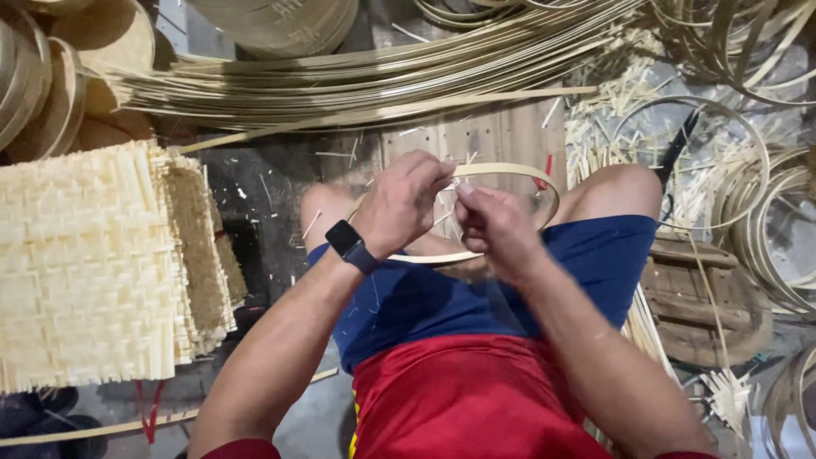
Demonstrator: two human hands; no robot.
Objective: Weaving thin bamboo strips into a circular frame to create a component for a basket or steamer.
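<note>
A stack of woven mats (85, 263) lies left of the hoop (518, 176), which rests over the knees, with the left hand (404, 200) and right hand (497, 225) pinched shut on its near rim.

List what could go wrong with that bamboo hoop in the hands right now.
Both the left hand and right hand pinch the bamboo hoop at one spot, so the springy strip may slip free and uncoil. Bare fingers risk splinters. Loose shavings around the bare knees could prick too.
</note>
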